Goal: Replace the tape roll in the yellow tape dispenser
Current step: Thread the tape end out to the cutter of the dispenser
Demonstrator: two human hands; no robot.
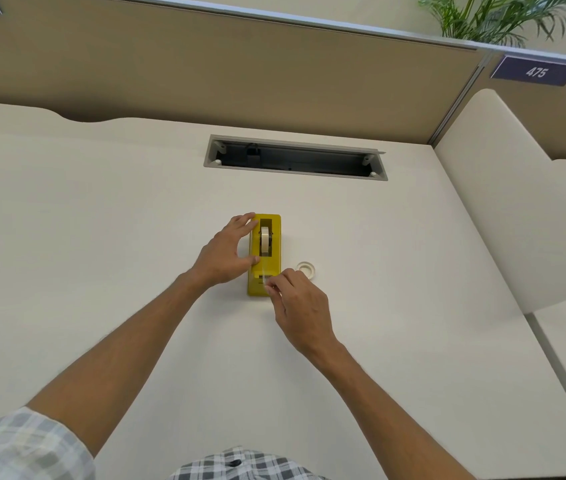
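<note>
left hand [226,252] grips yellow tape dispenser [275,237] to steady it | right hand [300,303] pinches tape end [265,271] toward cutter (likely threading) | second roll [305,270] lies beside

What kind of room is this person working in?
Most likely an office cubicle: a desk fenced by fabric partitions, a sign numbered 475, and a cable slot cut into it.

A cream bench [101,237] with a cable tray [295,159] at twelve o'clock meets a tan partition [205,64], palm fronds [503,19] and a 475 plate [536,71] at two o'clock.
</note>
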